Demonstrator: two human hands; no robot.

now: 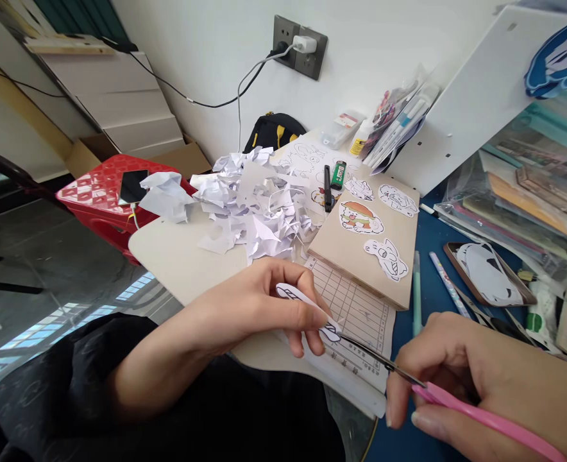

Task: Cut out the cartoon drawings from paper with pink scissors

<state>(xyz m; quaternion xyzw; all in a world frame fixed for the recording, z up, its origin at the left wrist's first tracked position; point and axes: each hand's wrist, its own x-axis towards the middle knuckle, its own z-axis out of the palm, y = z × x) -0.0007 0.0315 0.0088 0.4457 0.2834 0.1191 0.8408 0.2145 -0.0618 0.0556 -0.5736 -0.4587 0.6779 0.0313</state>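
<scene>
Several seemingly finished cutouts (360, 217) are lying on the box (341, 256), while your left hand (269, 305) is pinching another paper piece (297, 294) above the form (360, 292), your right hand (485, 372) gripping scissors (437, 393) at its apparently unfinished edge.

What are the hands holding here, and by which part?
Left hand: white paper cutout with black outlines, pinched across its middle. Right hand: metal scissors with a pink handle, gripped by that handle.

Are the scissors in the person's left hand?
No, the right hand holds the pink scissors, while the left hand pinches a paper cutout.
</scene>
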